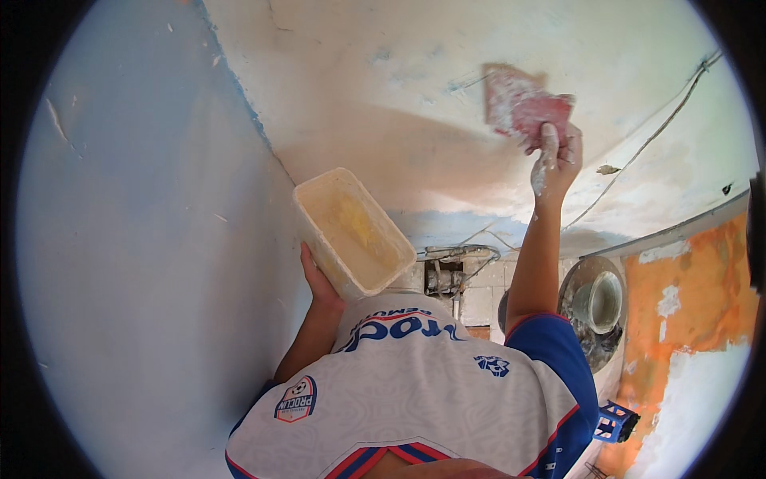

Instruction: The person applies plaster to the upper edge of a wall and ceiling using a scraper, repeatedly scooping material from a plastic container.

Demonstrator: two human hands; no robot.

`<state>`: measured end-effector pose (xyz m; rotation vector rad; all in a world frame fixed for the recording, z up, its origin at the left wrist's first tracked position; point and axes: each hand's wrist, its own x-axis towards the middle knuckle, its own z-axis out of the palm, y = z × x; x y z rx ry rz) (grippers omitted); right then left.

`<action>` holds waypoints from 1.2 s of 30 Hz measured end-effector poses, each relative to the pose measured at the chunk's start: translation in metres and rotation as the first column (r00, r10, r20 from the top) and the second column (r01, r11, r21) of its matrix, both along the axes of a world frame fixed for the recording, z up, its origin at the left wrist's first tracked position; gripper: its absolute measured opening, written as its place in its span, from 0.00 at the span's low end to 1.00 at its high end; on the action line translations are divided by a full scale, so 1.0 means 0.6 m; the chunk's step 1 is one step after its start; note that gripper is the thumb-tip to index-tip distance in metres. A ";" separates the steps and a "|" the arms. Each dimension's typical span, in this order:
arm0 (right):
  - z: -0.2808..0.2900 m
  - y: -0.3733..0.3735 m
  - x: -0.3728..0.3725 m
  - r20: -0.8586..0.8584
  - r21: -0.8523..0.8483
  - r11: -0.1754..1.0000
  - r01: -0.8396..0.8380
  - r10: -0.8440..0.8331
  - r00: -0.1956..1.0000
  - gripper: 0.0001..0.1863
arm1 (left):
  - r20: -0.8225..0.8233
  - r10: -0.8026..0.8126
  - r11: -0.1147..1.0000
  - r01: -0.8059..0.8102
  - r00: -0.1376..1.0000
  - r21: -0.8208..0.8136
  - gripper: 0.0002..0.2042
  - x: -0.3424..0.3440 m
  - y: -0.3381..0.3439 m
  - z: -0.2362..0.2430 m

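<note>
My left hand [317, 283] grips the side of an off-white rectangular plastic container [323, 227], smeared inside with pale material and a yellowish patch. My right hand [558, 156], raised and speckled with white, holds red flat spreaders [542, 116] coated with white paste against or just in front of a patchy off-white wall [383, 96]; whether they touch it I cannot tell. The pale blue wall [136, 239] meets it along a corner left of the container.
A loose cable [630, 164] runs along the off-white wall. Below are pipes and a metal fitting [443, 279], a round basin [598, 303] with a dirty surround, and a blue plastic object [613, 423]. A patchy orange wall [694, 295] stands at the right.
</note>
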<state>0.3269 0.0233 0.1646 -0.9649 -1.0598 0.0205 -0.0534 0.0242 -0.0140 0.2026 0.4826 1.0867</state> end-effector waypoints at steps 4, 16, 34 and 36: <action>-0.002 0.010 -0.007 0.261 -0.332 0.942 0.057 0.033 0.965 0.07 | 0.026 -0.014 1.000 0.015 1.000 -0.007 0.37 0.001 -0.003 0.010; 0.029 0.005 -0.029 -0.109 0.117 0.967 0.227 -0.215 0.971 0.07 | -0.008 0.023 1.000 -0.023 1.000 0.018 0.37 0.011 0.006 0.011; 0.014 0.004 -0.016 -0.047 0.170 0.941 0.293 -0.289 0.956 0.10 | 0.029 -0.008 1.000 0.008 1.000 0.000 0.38 0.041 0.011 0.028; -0.004 0.005 -0.016 0.229 0.004 0.956 0.293 -0.286 0.930 0.09 | 0.037 -0.013 1.000 0.012 0.999 0.009 0.38 0.043 0.011 0.025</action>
